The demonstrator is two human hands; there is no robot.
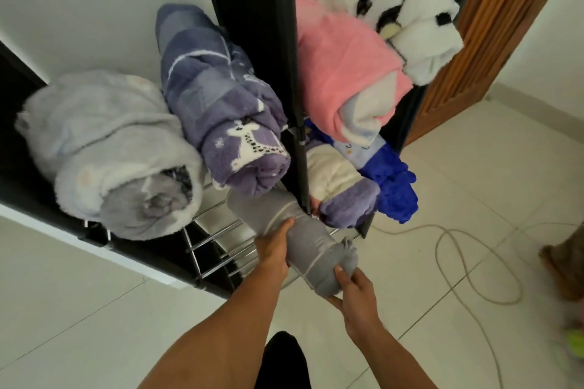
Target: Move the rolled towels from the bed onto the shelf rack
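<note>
I hold a grey rolled towel with both hands over the front of the shelf rack. My left hand grips its middle from the left side. My right hand clasps its near end from below. The towel's far end lies under a purple rolled towel on the rack's metal bars. A large pale grey roll sits at the left of the same shelf. In the right section lie a pink roll, a white and black roll, a cream and purple roll and a blue one.
A black upright post divides the rack's two sections. A pale cable loops over the white tiled floor at the right. A wooden door stands behind the rack at the right. A white wall is at the left.
</note>
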